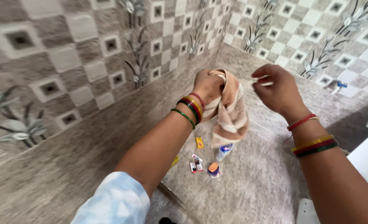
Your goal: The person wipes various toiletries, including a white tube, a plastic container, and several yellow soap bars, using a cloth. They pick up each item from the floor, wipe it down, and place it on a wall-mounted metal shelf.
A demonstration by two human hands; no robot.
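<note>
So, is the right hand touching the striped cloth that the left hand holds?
Apart. The head view shows grey tiled surface between the right hand and the striped cloth, which hangs from the closed left hand.

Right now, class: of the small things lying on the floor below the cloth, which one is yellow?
The small yellow packet, lying nearest the hanging striped cloth. The other sachets are red and white, and the two bottles are pale.

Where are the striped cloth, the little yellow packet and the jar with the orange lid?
striped cloth (pixel 229 114): head view, on the hanging middle fold.
little yellow packet (pixel 199 142): head view, on its flat face.
jar with the orange lid (pixel 213 168): head view, on the lid's top.
</note>
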